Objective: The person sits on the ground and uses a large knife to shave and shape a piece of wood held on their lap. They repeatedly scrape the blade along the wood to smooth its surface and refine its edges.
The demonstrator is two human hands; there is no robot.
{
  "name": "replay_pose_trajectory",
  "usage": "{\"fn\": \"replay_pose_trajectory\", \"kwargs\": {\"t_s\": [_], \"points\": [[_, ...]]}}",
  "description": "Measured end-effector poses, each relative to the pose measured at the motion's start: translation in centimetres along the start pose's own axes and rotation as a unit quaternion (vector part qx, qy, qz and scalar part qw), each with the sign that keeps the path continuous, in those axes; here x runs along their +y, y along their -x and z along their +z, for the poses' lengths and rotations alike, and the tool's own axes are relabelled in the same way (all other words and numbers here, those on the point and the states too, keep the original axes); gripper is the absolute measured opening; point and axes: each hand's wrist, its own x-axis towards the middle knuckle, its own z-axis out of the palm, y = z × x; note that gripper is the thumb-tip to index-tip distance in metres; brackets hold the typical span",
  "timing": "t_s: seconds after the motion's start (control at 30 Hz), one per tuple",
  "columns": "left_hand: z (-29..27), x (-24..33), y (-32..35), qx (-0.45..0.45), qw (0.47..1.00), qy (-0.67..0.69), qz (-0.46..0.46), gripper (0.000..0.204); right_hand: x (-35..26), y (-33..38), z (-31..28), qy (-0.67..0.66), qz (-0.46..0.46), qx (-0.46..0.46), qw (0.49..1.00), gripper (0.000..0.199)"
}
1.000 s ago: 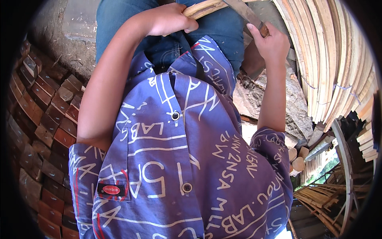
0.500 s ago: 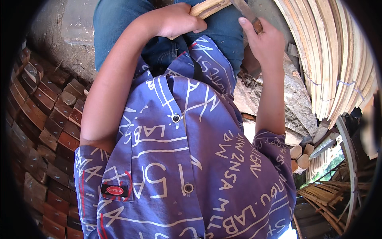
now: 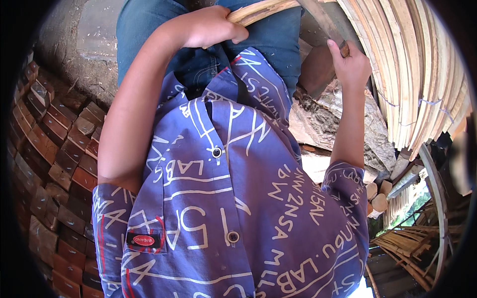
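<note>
Nearest the camera, a blue printed shirt (image 3: 223, 198) is filling most of the view, with blue jeans (image 3: 149, 30) showing beyond it. Further out, the left hand (image 3: 211, 27) is being kept closed around a pale split strip of cane or bamboo (image 3: 258, 10) lying across the lap at the top edge. The right hand (image 3: 350, 62) is being held curled around a dark handle or tool end (image 3: 344, 48); what the tool is cannot be told, as most of it is hidden. Beside that hand a rough wooden block (image 3: 343, 119) is standing, and beyond it a big bundle of finished pale strips (image 3: 412, 74) is stacked and tied. Stacked red bricks (image 3: 54, 149) are lining the left side. Judged from the stack, many strips are already done; this one is seemingly mid-work, with no visible result on it yet. Compared with a second ago, the right hand is being carried lower and further right, away from the strip, while the left grip is being kept much the same.
</note>
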Motion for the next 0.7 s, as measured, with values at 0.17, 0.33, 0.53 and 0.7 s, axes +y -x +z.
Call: {"fn": "replay_pose_trajectory", "kwargs": {"t_s": [0.17,0.33,0.53,0.7], "points": [[-0.5,-1.0,-1.2,-0.010,0.999,0.031,0.035,0.033,-3.6,-0.3,-0.4,-0.096,0.022,-0.020,0.995,0.060],[-0.2,-1.4,-0.8,-0.019,0.996,0.080,0.018,0.024,-8.2,-0.5,0.1,-0.116,-0.009,-0.037,0.992,0.062],[-1.4,-2.3,-0.4,-0.037,0.997,0.066,0.022,0.023,-1.9,-1.5,0.6,-0.010,0.005,-0.019,1.000,0.063],[-0.9,-0.2,-0.8,-0.015,0.999,0.029,0.030,0.026,-1.1,-0.4,-0.3,-0.039,0.032,-0.039,0.998,0.065]]}}
